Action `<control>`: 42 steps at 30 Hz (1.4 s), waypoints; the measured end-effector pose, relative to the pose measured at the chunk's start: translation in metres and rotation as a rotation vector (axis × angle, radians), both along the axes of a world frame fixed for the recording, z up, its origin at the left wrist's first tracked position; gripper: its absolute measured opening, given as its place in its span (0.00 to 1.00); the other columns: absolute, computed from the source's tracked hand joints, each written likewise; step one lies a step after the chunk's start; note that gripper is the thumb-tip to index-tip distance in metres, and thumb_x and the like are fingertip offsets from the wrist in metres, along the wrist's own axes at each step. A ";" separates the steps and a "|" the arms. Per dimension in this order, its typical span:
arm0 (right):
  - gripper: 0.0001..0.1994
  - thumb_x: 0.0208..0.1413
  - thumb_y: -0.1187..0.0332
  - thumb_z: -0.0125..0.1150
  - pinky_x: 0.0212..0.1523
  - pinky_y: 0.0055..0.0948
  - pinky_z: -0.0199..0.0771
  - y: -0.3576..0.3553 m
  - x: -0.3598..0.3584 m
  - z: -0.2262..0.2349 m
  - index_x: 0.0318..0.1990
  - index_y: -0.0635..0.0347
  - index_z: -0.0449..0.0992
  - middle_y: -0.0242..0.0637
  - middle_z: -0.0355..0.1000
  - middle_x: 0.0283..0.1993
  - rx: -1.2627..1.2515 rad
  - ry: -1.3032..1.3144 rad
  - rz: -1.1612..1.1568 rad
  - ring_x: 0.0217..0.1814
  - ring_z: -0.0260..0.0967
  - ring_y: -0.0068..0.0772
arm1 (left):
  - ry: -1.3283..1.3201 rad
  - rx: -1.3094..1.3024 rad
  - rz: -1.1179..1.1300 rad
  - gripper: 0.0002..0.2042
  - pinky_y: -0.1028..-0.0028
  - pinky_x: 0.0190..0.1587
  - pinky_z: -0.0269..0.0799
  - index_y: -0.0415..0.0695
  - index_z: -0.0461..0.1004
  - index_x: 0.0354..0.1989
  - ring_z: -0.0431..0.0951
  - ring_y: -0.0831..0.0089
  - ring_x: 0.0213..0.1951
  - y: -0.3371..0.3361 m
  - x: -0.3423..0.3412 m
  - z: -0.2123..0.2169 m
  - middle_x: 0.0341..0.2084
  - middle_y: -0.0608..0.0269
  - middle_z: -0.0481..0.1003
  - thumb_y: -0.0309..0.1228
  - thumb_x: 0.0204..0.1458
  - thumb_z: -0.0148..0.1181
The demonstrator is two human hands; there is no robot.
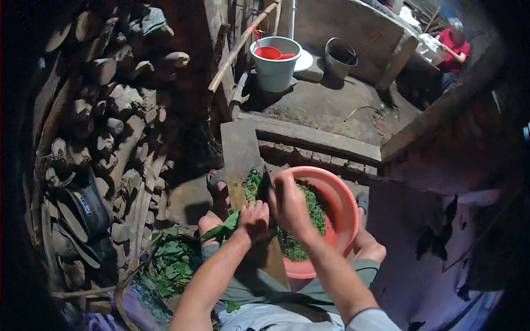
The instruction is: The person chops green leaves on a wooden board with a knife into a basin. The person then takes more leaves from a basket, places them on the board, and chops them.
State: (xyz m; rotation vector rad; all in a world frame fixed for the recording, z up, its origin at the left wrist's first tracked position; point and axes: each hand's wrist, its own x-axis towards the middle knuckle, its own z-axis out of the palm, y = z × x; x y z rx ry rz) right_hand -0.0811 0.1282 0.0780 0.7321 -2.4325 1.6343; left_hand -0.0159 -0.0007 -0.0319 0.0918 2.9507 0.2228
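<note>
My left hand (254,218) is closed on a bunch of green leaves (225,227), pressing it against a long wooden board (240,138) that slopes between my legs. Just right of it, my right hand (289,203) is closed and slightly blurred, around what looks like a knife (266,186) with a dark blade; its handle is hidden in the fist. Cut greens (252,185) lie on the board beyond my left hand. A red plastic basin (349,205) sits against the board's right side, holding finely chopped greens (313,212).
A heap of whole leaves (171,259) lies by my left leg. Stacked firewood (124,102) fills the left side, with a dark bag (88,204) on it. Ahead, past a wooden sill (314,137), stand a pale bucket (276,66) and a dark bucket (340,59). A person in red (454,52) is far right.
</note>
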 end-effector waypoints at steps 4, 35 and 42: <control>0.16 0.54 0.80 0.61 0.40 0.44 0.74 0.029 0.038 -0.033 0.49 0.63 0.65 0.52 0.70 0.40 0.048 0.089 0.002 0.40 0.73 0.56 | 0.052 0.110 -0.049 0.27 0.52 0.45 0.68 0.43 0.68 0.47 0.72 0.53 0.46 0.007 -0.005 0.000 0.43 0.54 0.71 0.40 0.37 0.68; 0.15 0.60 0.67 0.57 0.34 0.48 0.73 -0.047 -0.104 0.058 0.49 0.64 0.61 0.58 0.73 0.35 0.190 -0.149 0.143 0.35 0.75 0.58 | 0.158 0.345 -0.180 0.36 0.54 0.50 0.69 0.42 0.69 0.54 0.71 0.51 0.51 -0.047 0.010 -0.076 0.47 0.47 0.70 0.43 0.34 0.70; 0.18 0.54 0.80 0.61 0.38 0.41 0.75 0.035 0.058 -0.040 0.50 0.60 0.65 0.50 0.70 0.36 0.007 -0.045 -0.050 0.37 0.74 0.53 | -0.096 0.221 -0.075 0.25 0.57 0.55 0.69 0.37 0.69 0.43 0.72 0.49 0.50 0.000 -0.013 -0.003 0.43 0.48 0.70 0.29 0.34 0.72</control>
